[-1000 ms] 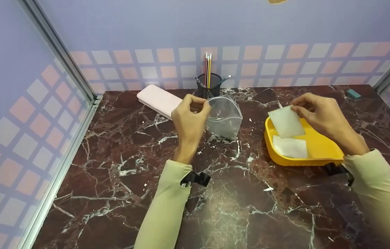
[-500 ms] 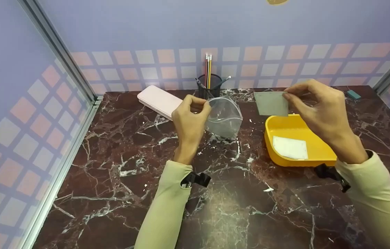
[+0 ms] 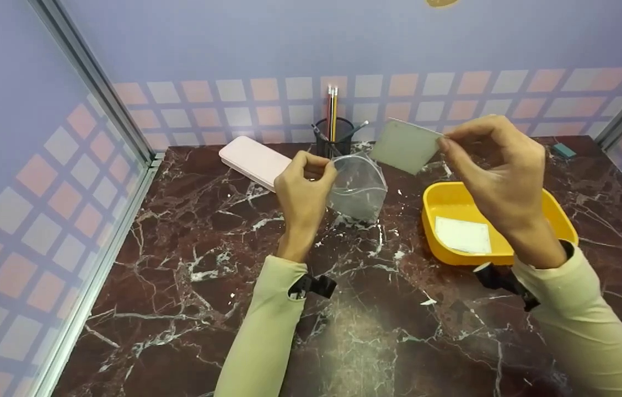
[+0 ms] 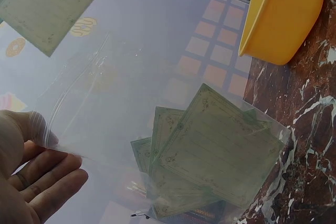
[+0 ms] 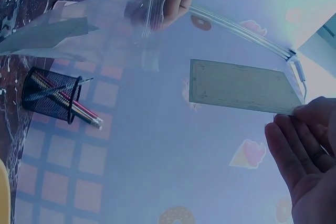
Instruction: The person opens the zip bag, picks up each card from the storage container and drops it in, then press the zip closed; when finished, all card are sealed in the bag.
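Note:
Between thumb and fingers my left hand pinches the rim of a clear zip-lock bag, whose mouth gapes open. Several greenish note cards with printed lines and borders lie inside the bag, as the left wrist view shows. My right hand pinches one more note card by its corner, in the air to the right of the bag and a little above its mouth. Another pale card lies in the yellow tray below my right hand.
Behind the bag stands a black mesh pen cup with pencils. A pink pencil case lies to the left of it, partly behind my left hand. Far right is a small teal block. Walls border the marbled table.
My right hand has lifted the card up out of the yellow tray and carried it left toward the bag. The left hand and bag have stayed in place.

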A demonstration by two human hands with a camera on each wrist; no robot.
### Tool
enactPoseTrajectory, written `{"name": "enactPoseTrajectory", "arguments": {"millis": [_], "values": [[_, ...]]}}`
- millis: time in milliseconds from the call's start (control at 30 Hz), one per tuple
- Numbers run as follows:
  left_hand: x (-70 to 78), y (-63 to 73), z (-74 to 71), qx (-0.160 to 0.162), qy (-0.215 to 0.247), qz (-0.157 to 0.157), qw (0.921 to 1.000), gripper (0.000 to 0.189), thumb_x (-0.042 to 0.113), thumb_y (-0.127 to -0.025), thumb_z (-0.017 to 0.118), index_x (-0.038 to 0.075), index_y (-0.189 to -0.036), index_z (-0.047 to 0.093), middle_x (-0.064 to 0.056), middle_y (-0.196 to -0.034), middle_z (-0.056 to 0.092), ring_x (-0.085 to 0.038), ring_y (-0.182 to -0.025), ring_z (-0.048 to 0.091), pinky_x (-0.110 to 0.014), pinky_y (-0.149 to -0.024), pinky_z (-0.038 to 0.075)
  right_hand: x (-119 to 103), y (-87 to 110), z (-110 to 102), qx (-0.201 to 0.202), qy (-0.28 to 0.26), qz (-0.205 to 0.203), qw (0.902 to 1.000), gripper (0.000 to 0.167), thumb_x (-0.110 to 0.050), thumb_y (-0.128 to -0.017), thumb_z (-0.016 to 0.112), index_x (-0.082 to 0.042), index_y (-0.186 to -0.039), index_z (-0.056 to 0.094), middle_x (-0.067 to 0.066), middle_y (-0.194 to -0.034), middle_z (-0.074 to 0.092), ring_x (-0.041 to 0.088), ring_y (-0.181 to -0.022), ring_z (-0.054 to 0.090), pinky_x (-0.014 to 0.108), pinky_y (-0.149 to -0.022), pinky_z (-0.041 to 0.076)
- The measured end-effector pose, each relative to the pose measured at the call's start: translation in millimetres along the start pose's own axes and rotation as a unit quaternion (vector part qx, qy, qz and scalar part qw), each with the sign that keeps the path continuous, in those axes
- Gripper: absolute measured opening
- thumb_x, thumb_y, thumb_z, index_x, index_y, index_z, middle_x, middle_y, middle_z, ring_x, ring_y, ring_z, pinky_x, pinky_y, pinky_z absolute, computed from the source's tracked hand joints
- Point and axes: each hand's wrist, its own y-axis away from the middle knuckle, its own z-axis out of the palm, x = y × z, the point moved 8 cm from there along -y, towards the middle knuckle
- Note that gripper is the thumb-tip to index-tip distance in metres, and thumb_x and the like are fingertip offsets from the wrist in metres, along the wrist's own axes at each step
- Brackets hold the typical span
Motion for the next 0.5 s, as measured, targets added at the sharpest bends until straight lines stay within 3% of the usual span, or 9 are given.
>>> {"name": "enactPoseTrajectory", "arguments": {"millis": [267,500], "values": [[-1.5,0.1,0.2,-0.002,-0.012,-0.008,0.9999,0.005,-0.001,-0.084,0.076,0.002,-0.083,0.073,-0.005,-0.073,0.073,-0.015,-0.063,0.067,-0.027,-0.061,0.058,3.9,4.7,18.5,0.012,-0.046,0.027,0.9985,0.013,0.015,-0.086,0.076,0.015,-0.097,0.068,0.01,-0.091,0.075,0.015,-0.077,0.074,0.02,-0.068,0.06],[-1.9,-0.2,0.7,0.002,-0.017,0.003,0.9999,0.005,-0.001,-0.084,0.075,0.002,-0.082,0.073,-0.004,-0.072,0.073,-0.015,-0.061,0.066,-0.027,-0.059,0.057,11.8,9.0,33.1,0.006,-0.066,0.04,0.997,0.013,0.015,-0.087,0.075,0.015,-0.097,0.068,0.01,-0.091,0.073,0.015,-0.076,0.071,0.02,-0.069,0.059]]}}
